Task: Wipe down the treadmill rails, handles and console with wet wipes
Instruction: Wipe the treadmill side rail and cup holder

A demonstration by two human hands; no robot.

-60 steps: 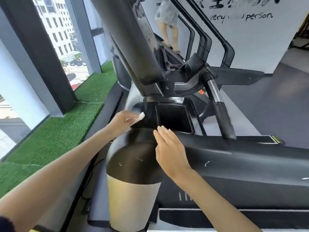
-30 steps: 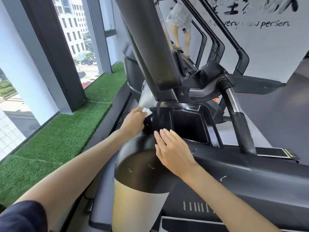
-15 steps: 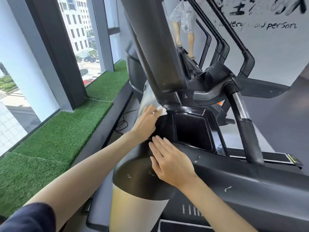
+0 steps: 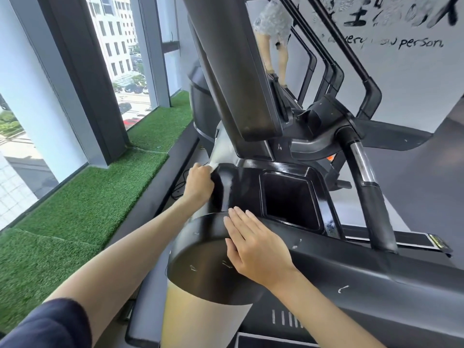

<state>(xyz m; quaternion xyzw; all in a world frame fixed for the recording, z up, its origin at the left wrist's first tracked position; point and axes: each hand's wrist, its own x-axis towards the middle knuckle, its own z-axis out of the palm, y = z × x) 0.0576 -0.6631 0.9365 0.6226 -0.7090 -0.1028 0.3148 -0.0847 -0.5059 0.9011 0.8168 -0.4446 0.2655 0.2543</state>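
Note:
My left hand (image 4: 199,183) grips a small white wet wipe (image 4: 213,167) and presses it against the outer left edge of the treadmill's glossy black console tray (image 4: 241,187), beside the square cup holder (image 4: 288,199). My right hand (image 4: 253,244) lies flat, fingers straight, on the black rounded end of the left side rail (image 4: 200,259). The big dark console screen (image 4: 233,71) slants up above the tray. A chrome and black handle (image 4: 369,192) stands to the right of the cup holder.
A strip of green artificial turf (image 4: 82,204) runs along tall windows on the left. A cable lies on the floor by the treadmill base. More machines (image 4: 334,71) stand behind, with a person's legs (image 4: 275,46) on one. A white wall with lettering is at right.
My left hand with the wipe has slid forward and left along the tray's left edge. My right hand has stayed flat on the rail end. The camera has moved closer.

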